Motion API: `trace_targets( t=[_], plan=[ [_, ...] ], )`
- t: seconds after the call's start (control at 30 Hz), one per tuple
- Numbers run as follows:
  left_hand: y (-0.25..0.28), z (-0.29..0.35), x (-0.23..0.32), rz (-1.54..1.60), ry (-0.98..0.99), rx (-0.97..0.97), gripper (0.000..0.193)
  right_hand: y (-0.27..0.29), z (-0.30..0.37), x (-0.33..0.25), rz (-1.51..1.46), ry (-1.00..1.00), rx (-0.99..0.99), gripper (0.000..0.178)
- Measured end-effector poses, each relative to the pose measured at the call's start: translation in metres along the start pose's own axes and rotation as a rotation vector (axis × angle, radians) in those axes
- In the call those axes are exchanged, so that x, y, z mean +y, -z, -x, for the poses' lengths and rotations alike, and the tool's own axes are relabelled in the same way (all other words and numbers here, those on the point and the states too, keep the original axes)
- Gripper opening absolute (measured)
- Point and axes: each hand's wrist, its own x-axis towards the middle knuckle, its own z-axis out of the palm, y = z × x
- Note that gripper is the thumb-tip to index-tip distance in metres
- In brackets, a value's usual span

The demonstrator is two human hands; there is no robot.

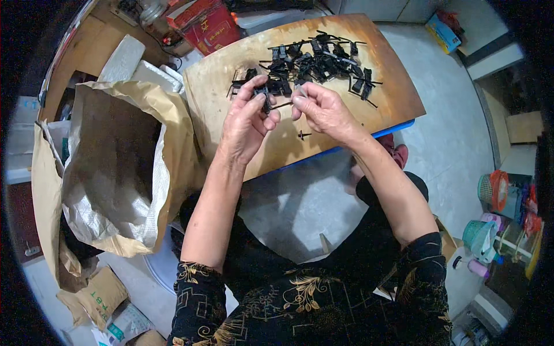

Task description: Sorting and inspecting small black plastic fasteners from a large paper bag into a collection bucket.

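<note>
Your left hand [249,115] pinched a small black plastic part [265,98] between thumb and fingertips, just above the centre of the frame. The part was dark, matte and blocky, with a thin black stem running off its lower end toward the right; its long axis ran roughly up and down the picture, tilted slightly. Your right hand [324,109] sat just beside it, fingers curled in and thumb pressed to forefinger around something small and pale that was too tiny to make out. The two hands nearly touched over the near half of the wooden board [231,69].

Beyond your fingers, toward the top centre, a pile of black parts [314,60] lay spread on the board, stems pointing every which way. One loose small black piece [302,135] lay on the board below your right hand. At the left of the frame a big brown paper sack [115,167] stood open.
</note>
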Motion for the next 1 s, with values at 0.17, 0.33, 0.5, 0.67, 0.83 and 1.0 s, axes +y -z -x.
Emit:
trace_targets(
  t=[0.17,0.33,0.5,0.67,0.83,1.0],
  plan=[
    [0.001,-0.005,-0.007,-0.091,0.109,-0.114,0.037,0.003,0.002,-0.004,0.006,-0.015,0.004,0.013],
    [-0.01,0.0,-0.007,-0.078,0.157,-0.215,0.037,0.005,0.003,-0.008,-0.101,-0.051,-0.025,0.015],
    [-0.012,0.004,-0.009,-0.045,0.21,-0.299,0.04,0.01,0.002,-0.009,-0.126,-0.116,-0.163,0.019],
    [-0.014,0.006,-0.003,-0.18,0.174,-0.26,0.038,0.006,-0.001,-0.009,-0.031,-0.044,-0.167,0.02],
    [-0.005,0.01,-0.002,-0.641,0.012,-0.277,0.036,0.001,-0.012,0.011,0.199,0.0,-0.08,0.023],
    [0.001,0.015,-0.003,-0.806,-0.097,-0.22,0.035,-0.014,-0.015,0.004,0.315,0.005,-0.035,0.02]
  ],
)
